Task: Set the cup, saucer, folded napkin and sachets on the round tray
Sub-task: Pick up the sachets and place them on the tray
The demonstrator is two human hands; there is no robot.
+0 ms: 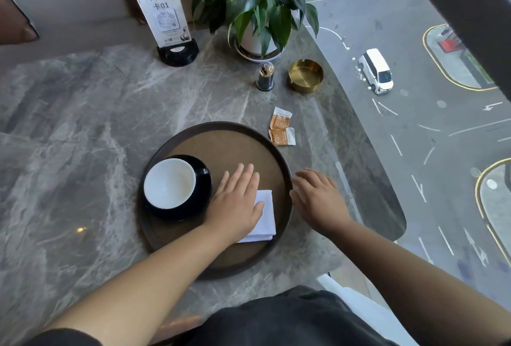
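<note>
Two flat, empty hands: left hand (237, 202) on napkin (264, 218), right hand (318, 199) on marble table (96, 124) beside window (428, 124).

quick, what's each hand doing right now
Left hand: open, flat on the white folded napkin, gripping nothing.
Right hand: open, empty, beside the round brown tray.

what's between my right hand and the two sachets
In the head view, only bare marble table separates the right hand from the sachets; the tray's rim passes just left of it.
</note>
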